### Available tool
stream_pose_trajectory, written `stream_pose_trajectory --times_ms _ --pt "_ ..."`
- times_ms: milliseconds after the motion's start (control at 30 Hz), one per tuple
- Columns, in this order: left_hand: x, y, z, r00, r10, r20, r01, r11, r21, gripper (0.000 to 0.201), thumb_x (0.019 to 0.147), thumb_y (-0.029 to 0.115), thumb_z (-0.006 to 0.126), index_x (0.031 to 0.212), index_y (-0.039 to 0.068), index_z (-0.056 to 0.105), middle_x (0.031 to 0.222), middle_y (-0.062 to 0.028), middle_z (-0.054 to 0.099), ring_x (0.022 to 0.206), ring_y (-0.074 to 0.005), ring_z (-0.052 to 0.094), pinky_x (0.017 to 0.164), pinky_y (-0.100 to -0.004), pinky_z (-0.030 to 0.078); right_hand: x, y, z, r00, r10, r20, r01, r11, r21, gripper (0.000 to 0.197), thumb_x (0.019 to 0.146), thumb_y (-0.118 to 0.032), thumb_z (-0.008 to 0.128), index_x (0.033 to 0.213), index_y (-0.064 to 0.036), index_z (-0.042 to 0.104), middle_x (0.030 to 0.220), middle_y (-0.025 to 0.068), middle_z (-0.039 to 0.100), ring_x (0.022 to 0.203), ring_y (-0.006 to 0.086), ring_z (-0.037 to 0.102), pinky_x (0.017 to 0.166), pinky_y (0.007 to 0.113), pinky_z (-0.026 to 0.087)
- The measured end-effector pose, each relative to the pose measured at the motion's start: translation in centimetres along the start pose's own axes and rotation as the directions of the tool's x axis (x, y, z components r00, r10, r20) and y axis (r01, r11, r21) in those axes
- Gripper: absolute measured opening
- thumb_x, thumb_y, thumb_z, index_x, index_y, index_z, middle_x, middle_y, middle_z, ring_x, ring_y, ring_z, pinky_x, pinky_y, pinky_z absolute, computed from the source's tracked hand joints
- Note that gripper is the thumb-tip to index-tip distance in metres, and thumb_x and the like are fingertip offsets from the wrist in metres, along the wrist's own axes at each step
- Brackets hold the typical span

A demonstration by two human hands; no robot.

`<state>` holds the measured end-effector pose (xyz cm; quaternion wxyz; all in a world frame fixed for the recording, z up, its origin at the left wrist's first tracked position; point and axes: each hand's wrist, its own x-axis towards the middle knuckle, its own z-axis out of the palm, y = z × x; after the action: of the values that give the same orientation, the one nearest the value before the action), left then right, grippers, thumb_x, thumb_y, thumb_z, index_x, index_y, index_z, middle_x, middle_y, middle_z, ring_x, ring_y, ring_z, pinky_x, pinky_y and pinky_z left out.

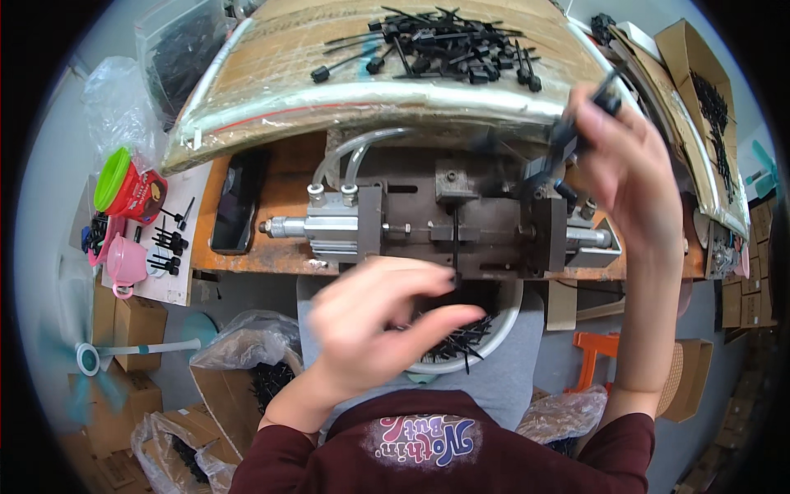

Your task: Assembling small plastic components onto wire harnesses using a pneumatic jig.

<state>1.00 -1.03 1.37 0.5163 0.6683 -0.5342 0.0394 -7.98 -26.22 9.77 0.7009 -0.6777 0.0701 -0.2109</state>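
Note:
My left hand point(374, 323), smeared by motion, hovers in front of the metal clamping fixture point(370, 222), thumb and index finger apart. Close to its index fingertip is the lower end of a thin black rod point(457, 235) that sits across the middle of the fixture. Raised over the fixture's right end, my right hand point(629, 160) has its fingers closed around black plastic stems point(607, 100). Their number is blurred. Beneath my left hand, a white tub point(512, 325) on my lap holds many black stems point(461, 344), partly hidden.
A pile of knobbed black stems point(461, 49) lies on the film-wrapped cardboard point(271, 74) behind the fixture. At left are a phone point(237, 202), a red tub point(140, 193) and a pink cup point(126, 262). Fans, boxes and an orange stool point(588, 354) stand around.

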Motion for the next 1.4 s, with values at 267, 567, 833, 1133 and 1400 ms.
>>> stream_pose_trajectory --times_ms 267,567,833,1133,1400 --pt "0.2 1.1 2.2 0.802 -0.318 0.506 0.591 0.547 -0.593 0.058 0.095 0.017 0.065 0.141 0.004 0.034 0.101 -0.0116 0.070 0.084 -0.0150 0.064 0.081 -0.0308 0.050 -7.2 4.4 5.5 0.900 0.415 0.136 -0.421 0.907 0.022 0.017 0.088 -0.009 0.073 0.098 0.0021 0.063 0.075 0.0023 0.064 0.054 0.0060 0.058 0.046 0.020 0.046" --pt "-2.0 1.1 2.6 0.684 -0.469 0.558 0.728 0.484 -0.486 0.048 0.099 0.017 0.058 0.144 0.005 0.043 0.076 0.0004 0.058 0.062 -0.0055 0.051 0.056 -0.0233 0.042 -8.7 6.2 5.5 0.956 0.292 -0.034 -0.292 0.956 -0.012 0.022 0.088 -0.012 0.073 0.106 -0.0006 0.069 0.079 0.0008 0.066 0.059 0.0025 0.055 0.048 0.016 0.040" --pt "-3.2 1.1 1.2 0.674 -0.510 0.534 0.708 0.241 -0.664 0.047 0.106 0.030 0.043 0.139 -0.003 0.043 0.072 0.0011 0.043 0.055 -0.0066 0.045 0.056 -0.0207 0.037 -9.6 8.5 5.0 0.861 -0.507 0.040 0.382 0.594 -0.708 0.029 0.076 0.008 0.070 0.105 0.0045 0.071 0.100 0.0170 0.070 0.084 0.0238 0.071 0.075 0.028 0.058" --pt "-3.2 1.1 0.9 0.721 -0.525 0.453 0.632 0.228 -0.741 0.059 0.107 0.045 0.025 0.136 -0.003 0.042 0.072 -0.0023 0.044 0.056 -0.0127 0.045 0.057 -0.0260 0.039 -9.3 13.7 8.0 0.802 -0.513 0.306 0.461 0.204 -0.864 0.032 0.072 -0.003 0.065 0.101 0.0117 0.066 0.113 0.0275 0.065 0.089 0.0314 0.070 0.072 0.033 0.059" --pt "-3.1 1.3 0.8 0.723 -0.568 0.393 0.622 0.289 -0.727 0.062 0.106 0.048 0.024 0.136 -0.003 0.042 0.072 -0.0014 0.043 0.057 -0.0127 0.045 0.057 -0.0263 0.039 -9.2 12.6 8.9 0.868 -0.421 0.263 0.357 0.161 -0.920 0.032 0.069 -0.001 0.065 0.098 0.0112 0.065 0.118 0.0273 0.062 0.087 0.0275 0.069 0.069 0.032 0.058"
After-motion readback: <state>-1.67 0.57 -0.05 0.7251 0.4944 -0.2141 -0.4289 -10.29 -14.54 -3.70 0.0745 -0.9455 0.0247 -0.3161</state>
